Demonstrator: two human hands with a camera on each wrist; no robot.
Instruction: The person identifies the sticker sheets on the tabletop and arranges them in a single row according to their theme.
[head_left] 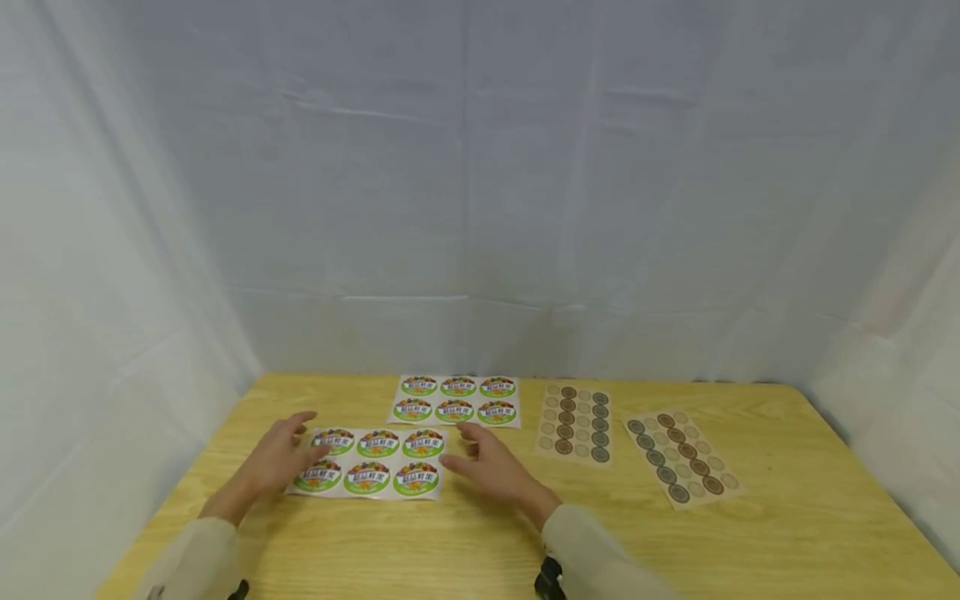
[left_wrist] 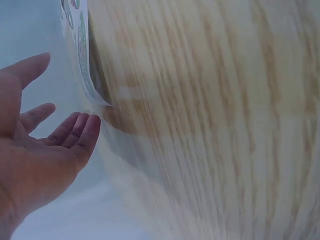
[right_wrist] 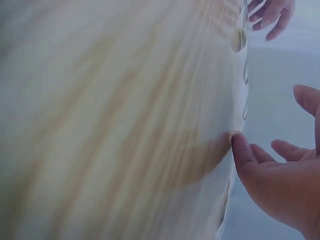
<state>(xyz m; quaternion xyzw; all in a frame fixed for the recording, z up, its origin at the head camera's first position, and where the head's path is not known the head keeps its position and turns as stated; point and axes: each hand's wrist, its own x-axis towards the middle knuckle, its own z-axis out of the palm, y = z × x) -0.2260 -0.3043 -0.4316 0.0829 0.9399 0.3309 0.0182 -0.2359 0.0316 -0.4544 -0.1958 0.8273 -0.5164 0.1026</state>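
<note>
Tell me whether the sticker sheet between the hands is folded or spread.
Spread: the sheet shows all six stickers in two rows of three, no fold visible.

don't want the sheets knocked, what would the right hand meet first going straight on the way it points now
Probably the back fruit-sticker sheet: the right hand points forward and leftward, close to that sheet's front edge. Height is unclear, so it might pass over.
</note>
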